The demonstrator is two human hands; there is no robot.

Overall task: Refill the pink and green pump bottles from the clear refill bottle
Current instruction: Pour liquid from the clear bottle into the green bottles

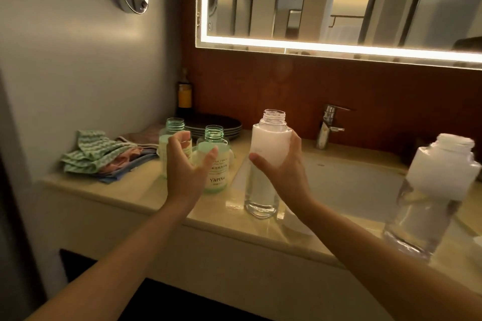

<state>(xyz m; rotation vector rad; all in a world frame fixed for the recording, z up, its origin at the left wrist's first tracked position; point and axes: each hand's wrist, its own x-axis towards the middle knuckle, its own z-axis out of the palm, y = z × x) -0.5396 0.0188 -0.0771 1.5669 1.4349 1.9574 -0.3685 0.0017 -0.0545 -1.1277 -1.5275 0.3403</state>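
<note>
At the front of the bench, just left of the sink: the clear refill bottle stands upright, cap off. The right grip wraps its white-labelled upper half, probably to steady it for a lift and pour. The left grip is spread and empty, in front of the nearer green bottle and the farther green bottle; contact cannot be told. Both stand with pumps off and necks open, near the refill bottle, which keeps the pour short. No pink tint discernible in this light. A second clear bottle stands blurred at right. Judgement: pouring not begun; the left grip likely means to brace a receiver.
</note>
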